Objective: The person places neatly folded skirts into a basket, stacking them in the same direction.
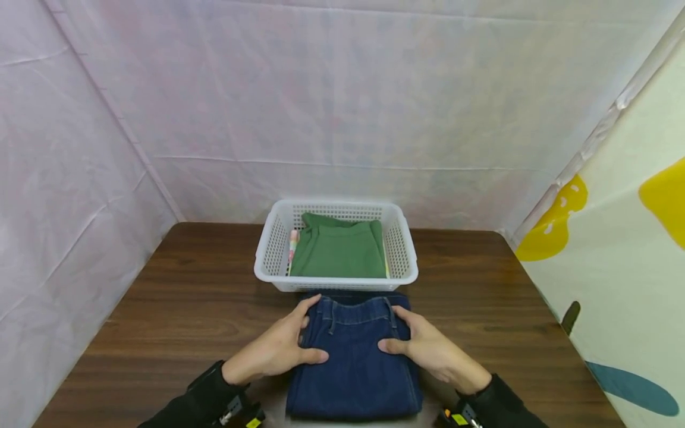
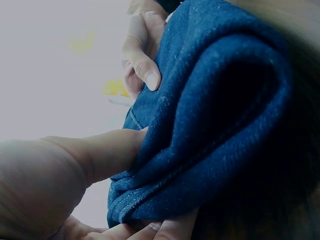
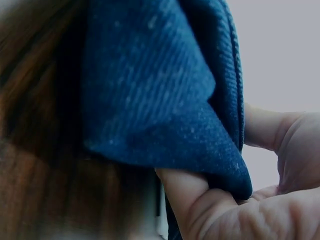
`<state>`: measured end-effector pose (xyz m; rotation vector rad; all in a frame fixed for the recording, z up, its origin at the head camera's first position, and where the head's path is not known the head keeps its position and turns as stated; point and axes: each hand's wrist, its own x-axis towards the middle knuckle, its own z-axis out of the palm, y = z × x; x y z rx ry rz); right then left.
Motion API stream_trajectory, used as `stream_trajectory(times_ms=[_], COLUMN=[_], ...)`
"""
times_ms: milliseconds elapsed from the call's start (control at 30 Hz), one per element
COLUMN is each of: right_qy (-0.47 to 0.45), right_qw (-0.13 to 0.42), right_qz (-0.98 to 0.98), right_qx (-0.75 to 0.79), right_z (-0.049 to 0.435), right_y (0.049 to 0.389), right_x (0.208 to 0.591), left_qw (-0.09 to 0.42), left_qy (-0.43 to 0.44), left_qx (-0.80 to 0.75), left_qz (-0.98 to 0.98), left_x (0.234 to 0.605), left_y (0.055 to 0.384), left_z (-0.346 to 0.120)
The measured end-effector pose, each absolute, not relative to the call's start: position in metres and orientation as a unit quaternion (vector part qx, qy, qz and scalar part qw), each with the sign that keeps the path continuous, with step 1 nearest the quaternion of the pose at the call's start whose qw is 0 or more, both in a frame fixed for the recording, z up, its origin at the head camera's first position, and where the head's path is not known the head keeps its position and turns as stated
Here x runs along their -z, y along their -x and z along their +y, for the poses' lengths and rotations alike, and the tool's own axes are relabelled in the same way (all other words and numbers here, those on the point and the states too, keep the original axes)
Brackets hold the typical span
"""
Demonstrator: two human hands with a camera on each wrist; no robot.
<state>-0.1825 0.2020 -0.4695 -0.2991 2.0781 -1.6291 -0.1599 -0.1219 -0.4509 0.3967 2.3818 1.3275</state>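
Observation:
A folded pair of dark blue jeans [image 1: 355, 371] is in front of me, its waistband toward the basket. My left hand [image 1: 278, 348] grips the left side; in the left wrist view the thumb presses on the top layer of the jeans [image 2: 225, 115] and the fingers are tucked beneath the fold. At the opposite side my right hand [image 1: 433, 351] holds the jeans, thumb on top. The right wrist view shows fingers of that hand under the denim [image 3: 150, 100], their tips hidden by the cloth.
Just beyond the jeans stands a white plastic basket [image 1: 262, 268] with perforated sides. Inside it lies a folded green garment [image 1: 339, 252] over a patterned one, of which edges show. The brown wooden table [image 1: 176, 309] meets pale fabric walls [image 1: 342, 107] at its back and sides.

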Motion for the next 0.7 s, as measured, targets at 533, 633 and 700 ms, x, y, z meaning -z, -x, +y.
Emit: stream_trajectory(times_ms=[533, 633, 700], right_qy=[0.144, 0.148, 0.151], right_qw=[0.247, 0.249, 0.249], right_qz=[0.739, 0.738, 0.739], right_qx=[0.610, 0.610, 0.608], right_z=[0.208, 0.208, 0.208], right_y=[0.166, 0.166, 0.166], right_x=[0.417, 0.408, 0.402], left_qw=[0.191, 0.189, 0.185], left_qy=[-0.156, -0.161, -0.167], left_qx=[-0.500, -0.504, -0.510], left_qz=[0.830, 0.827, 0.823], left_x=[0.410, 0.403, 0.398], left_y=[0.149, 0.147, 0.146], left_z=[-0.127, -0.129, -0.131])
